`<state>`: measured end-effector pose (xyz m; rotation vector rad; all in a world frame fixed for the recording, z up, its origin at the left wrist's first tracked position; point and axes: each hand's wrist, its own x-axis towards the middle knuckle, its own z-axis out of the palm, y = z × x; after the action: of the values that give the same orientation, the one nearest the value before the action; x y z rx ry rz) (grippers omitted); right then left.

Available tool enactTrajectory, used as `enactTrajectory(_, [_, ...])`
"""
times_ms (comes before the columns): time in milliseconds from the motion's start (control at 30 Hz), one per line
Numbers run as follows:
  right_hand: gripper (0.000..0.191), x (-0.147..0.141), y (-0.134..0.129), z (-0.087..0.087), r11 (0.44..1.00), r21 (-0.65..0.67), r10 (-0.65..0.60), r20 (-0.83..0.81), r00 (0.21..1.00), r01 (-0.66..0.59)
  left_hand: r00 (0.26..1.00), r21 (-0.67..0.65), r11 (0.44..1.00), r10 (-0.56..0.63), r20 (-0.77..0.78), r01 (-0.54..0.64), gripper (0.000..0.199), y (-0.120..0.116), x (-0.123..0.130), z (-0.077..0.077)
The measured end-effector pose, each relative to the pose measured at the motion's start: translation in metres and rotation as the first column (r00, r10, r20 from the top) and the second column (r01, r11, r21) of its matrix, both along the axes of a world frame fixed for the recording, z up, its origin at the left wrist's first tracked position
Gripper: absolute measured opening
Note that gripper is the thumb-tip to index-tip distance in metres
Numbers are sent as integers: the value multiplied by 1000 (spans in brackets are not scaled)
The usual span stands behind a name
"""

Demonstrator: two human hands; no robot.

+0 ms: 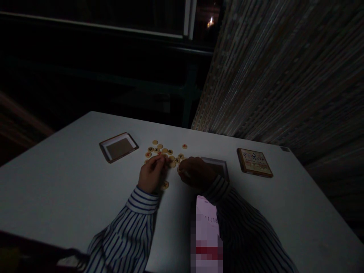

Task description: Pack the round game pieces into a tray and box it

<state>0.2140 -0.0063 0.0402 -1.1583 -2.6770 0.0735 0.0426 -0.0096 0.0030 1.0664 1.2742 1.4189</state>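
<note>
Round wooden Chinese chess pieces (171, 152), several with dark or red characters, lie in a loose cluster at the middle of the white table (71, 182). At the cluster's near left edge, my left hand (150, 174) has thumb and fingertips pinched together; what is between them cannot be made out. My right hand (196, 172) is closed with curled fingers at the cluster's right side, and its fingertips and any piece in them are hidden. One piece (165, 185) with a dark character lies apart, just right of my left wrist.
A shallow open box (108, 154) stands left of the pieces. Another shallow tray (226, 167) is partly behind my right hand. Farther right lies a printed box (254, 162). A lit phone (206, 223) lies beside my right forearm. A bead curtain (241, 76) hangs beyond the table.
</note>
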Motion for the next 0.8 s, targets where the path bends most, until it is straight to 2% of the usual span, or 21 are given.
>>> enactTrajectory(67, [19,-1,-2,3,1000,-23,-10,43,999,11,996,49,998,50,-73,-46,39,1,-5,5])
enactTrajectory(167, [20,-4,-4,3,999,-35,-14,100,995,17,970,138,989,75,-230,-44,34,4,-16,7])
enactTrajectory(367, [18,-14,-6,-10,1000,-20,7,225,974,-2,857,184,973,211,-470,-138,32,6,-46,-6])
enactTrajectory(533, [16,-20,-3,-13,999,-44,37,330,943,-24,815,202,958,282,-506,-206,32,4,-57,-13])
enactTrajectory(633, [18,-21,-1,-14,997,-75,60,384,921,-34,793,185,966,252,-554,-179,33,3,-57,-13])
enactTrajectory(800, [18,-23,1,-13,999,-46,23,386,922,-5,788,199,971,227,-572,-135,37,3,-56,-14])
